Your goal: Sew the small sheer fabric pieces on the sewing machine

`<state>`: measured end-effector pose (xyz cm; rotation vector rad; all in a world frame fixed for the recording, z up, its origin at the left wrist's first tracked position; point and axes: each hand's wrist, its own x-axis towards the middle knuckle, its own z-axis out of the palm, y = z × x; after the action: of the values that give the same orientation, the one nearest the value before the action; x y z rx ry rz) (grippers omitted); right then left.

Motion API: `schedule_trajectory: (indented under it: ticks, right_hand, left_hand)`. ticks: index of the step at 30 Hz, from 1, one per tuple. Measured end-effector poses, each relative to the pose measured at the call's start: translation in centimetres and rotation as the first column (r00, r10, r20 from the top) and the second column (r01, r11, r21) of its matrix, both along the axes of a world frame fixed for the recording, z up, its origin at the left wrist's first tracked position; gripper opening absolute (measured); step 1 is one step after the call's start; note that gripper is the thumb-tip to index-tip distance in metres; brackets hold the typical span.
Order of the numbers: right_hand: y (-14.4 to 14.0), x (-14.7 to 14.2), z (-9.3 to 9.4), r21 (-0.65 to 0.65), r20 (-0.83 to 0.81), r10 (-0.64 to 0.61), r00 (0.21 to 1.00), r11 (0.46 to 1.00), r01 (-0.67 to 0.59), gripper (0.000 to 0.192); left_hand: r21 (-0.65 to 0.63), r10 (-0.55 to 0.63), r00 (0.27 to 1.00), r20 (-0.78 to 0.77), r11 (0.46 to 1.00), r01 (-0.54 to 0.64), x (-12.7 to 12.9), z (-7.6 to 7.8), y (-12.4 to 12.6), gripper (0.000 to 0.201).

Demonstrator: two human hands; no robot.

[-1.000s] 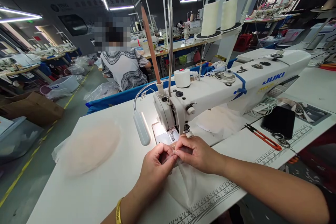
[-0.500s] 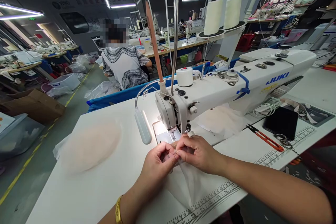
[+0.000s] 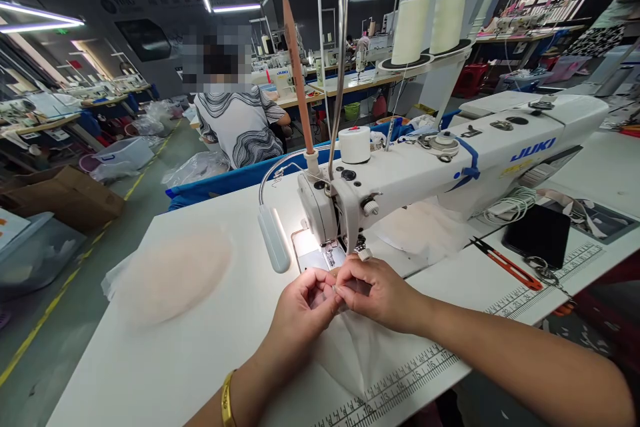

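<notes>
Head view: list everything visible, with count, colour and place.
sheer fabric piece: one, white, table front edge, pinched by both hands
sewing machine: one, white, table centre
lamp: one, grey, left of needle
thread cones: two, cream, stand behind machine
fabric stack: one, pale pink, table left
thread snips: one, red, table right
phone: one, black, beside snips
co-worker: one, patterned top, next table
left hand: gold bracelet at wrist, pinching fabric
right hand: pinching fabric before needle

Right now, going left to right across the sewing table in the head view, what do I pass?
Pale fabric pile → lamp bar → left hand → right hand → red thread snips → black phone.
</notes>
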<state>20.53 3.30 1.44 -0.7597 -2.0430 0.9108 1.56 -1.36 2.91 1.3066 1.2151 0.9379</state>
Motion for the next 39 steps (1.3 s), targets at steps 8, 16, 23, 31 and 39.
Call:
schedule_trajectory:
  ticks: [8,16,23,31,39]
  right_hand:
    - [-0.1,0.0,-0.3,-0.002,0.034,-0.051,0.998,0.999,0.051,0.012]
    - [0.3,-0.6,-0.4,0.034,0.246,-0.138,0.959,0.990,0.134,0.020]
    - [1.1,-1.1,-0.8,0.198,0.346,-0.262,0.901,0.959,0.203,0.020]
    - [1.3,0.6,-1.3,0.330,0.386,-0.174,0.906,0.943,0.040,0.014]
    - [1.4,0.8,-1.2,0.485,0.450,-0.292,0.844,0.874,0.043,0.019]
  left_hand:
    - [0.054,0.011,0.996,-0.086,0.999,-0.006,-0.6,-0.4,-0.1,0.036]
    - [0.366,0.188,0.795,-0.576,0.930,0.046,-0.4,-1.6,0.8,0.026]
    - [0.673,0.374,0.643,-0.669,0.673,0.308,-0.1,-2.3,0.5,0.020]
    - [0.676,0.345,0.623,-0.702,0.599,0.429,-0.4,-1.9,0.3,0.023]
    - [0.673,0.397,0.575,-0.715,0.615,0.412,-0.8,-2.4,0.3,0.025]
